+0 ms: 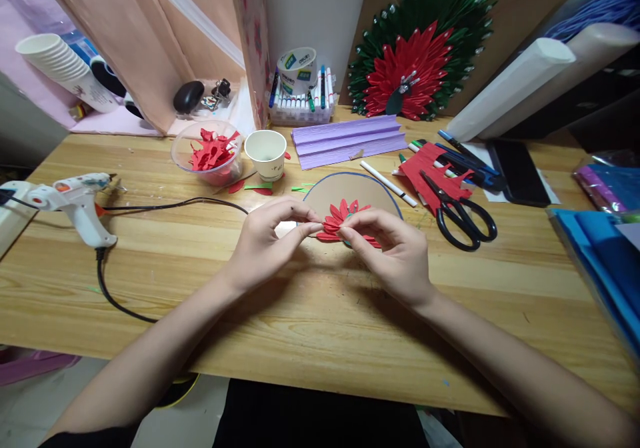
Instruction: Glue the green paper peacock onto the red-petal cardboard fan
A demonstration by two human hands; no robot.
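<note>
Pointed red paper petals [343, 209] fan out over a round cardboard disc [320, 191] with a blue rim, around a green centre partly covered by my fingers. My left hand [267, 235] pinches the outer end of a red paper petal at the fan's left side. Close beside it, my right hand [393, 251] has thumb and forefinger pressed together on the inner part of the petals. Both hands hide the disc's lower part and some petals. To the right, black-handled scissors [463, 218] lie partly on a cut piece of red crepe paper [423, 175].
A white hot glue gun [85, 205] lies at left, its black cord [175, 204] running towards my left hand. Behind stand a clear bowl [177, 158] of red scraps and a paper cup [267, 158]. Purple crepe paper [345, 143] and a finished red-green paper peacock [417, 55] are farther back.
</note>
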